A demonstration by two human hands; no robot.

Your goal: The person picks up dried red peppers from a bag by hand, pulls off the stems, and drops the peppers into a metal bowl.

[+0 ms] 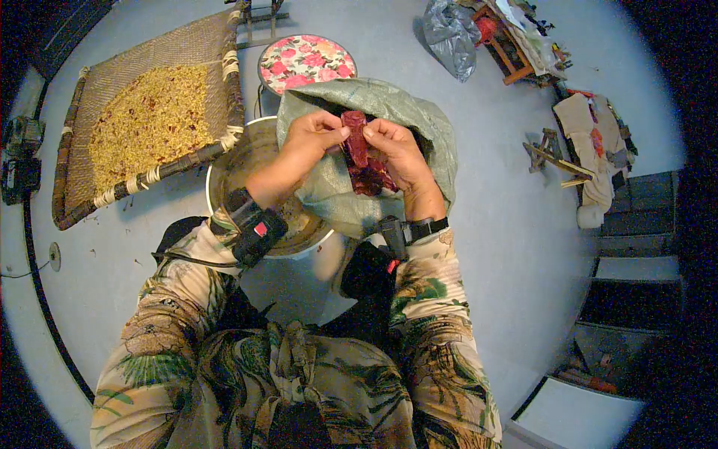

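Between my two hands is a dark red, wrinkled dried pepper (pixel 354 142), pinched near its upper part from both sides. My left hand (pixel 307 150) grips its left edge with thumb and fingers, and my right hand (pixel 398 152) grips its right edge. Just below, more dark red pieces (pixel 368 179) show at the mouth of a green woven sack (pixel 321 179); whether they lie in the sack or hang from my hands I cannot tell. Under the sack's left side sits a round basin (pixel 212 187) with a pale rim.
At the left, a woven tray (pixel 63 172) holds yellow seeds with red bits. A flowered round stool (pixel 308 63) stands behind the sack. A grey plastic bag (pixel 451 37) and a wooden stool (pixel 517 75) are at the upper right; steps (pixel 636 268) lie at the right.
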